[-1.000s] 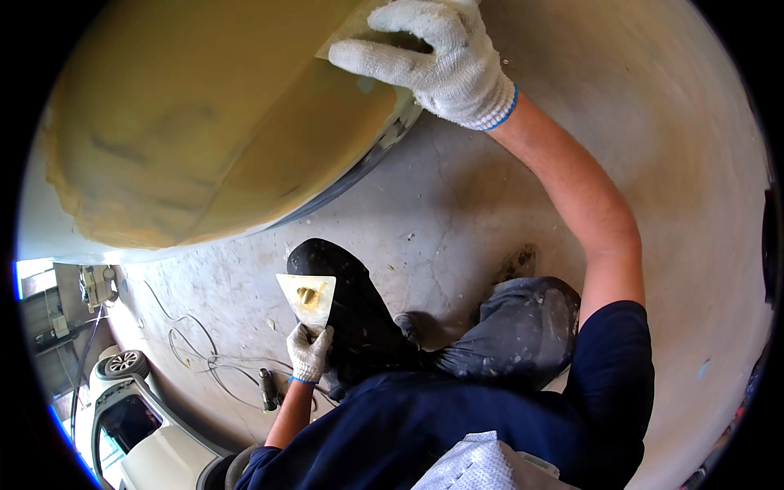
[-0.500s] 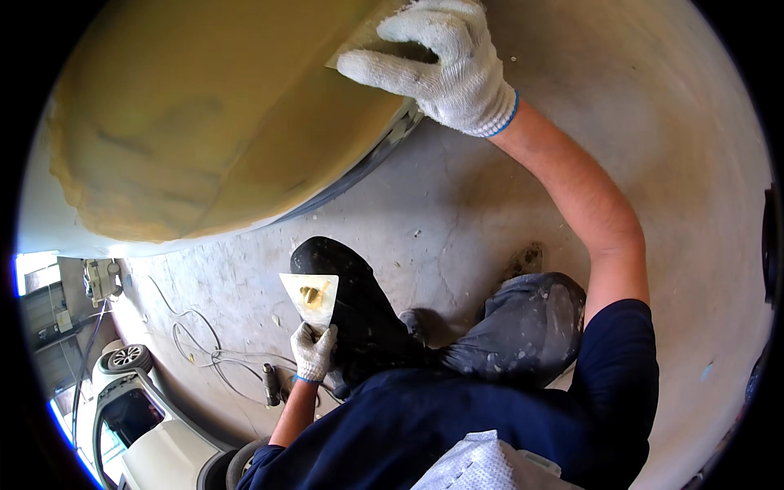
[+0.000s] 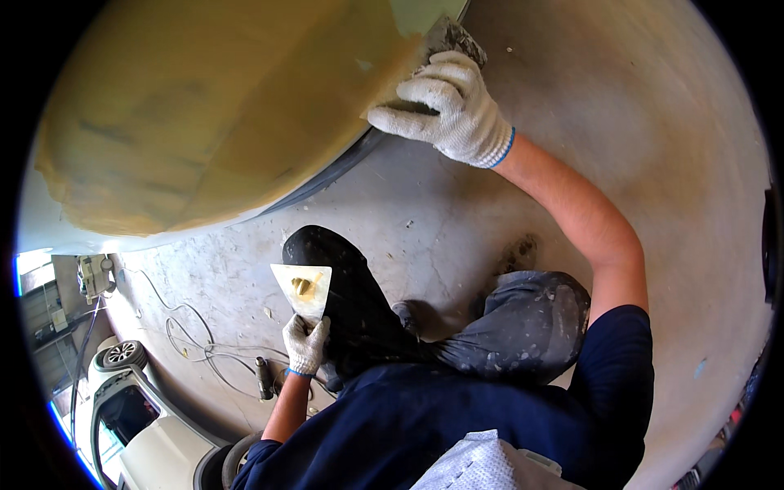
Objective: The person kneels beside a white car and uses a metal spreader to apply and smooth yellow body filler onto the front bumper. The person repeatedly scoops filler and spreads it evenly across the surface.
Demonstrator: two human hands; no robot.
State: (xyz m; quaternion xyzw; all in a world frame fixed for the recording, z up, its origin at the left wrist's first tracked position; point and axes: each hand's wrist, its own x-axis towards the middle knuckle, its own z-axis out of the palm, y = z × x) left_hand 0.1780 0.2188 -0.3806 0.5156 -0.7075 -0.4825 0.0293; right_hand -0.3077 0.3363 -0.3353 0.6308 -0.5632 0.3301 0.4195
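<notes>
A curved car panel (image 3: pixel 175 122), coated broadly with mustard-yellow filler, fills the upper left. My right hand (image 3: pixel 449 110), in a white knit glove, presses at the panel's right edge. Its fingers and thumb are closed on a thin, yellowish putty spreader (image 3: pixel 377 104), mostly hidden beneath the hand and against the filler. Low at centre-left, my gloved left hand (image 3: pixel 306 345) grips a putty knife (image 3: pixel 312 307) by its narrow end. Its wide, pale blade faces up, carrying a small lump of yellow-brown putty (image 3: pixel 302 286). A dark, ragged patch (image 3: pixel 457 41) shows just beyond my right fingers.
Grey concrete floor (image 3: pixel 408 204) lies under my bent knees. A hose (image 3: pixel 184 314) loops over it at left, near a dark air tool (image 3: pixel 264 378). A pale car (image 3: pixel 155 433) stands at lower left. A dark tyre edge (image 3: pixel 343 163) runs beneath the panel.
My right hand has moved down and slightly right along the panel's edge, exposing the ragged patch and a pale green area. My left hand and the putty knife have shifted slightly left and up.
</notes>
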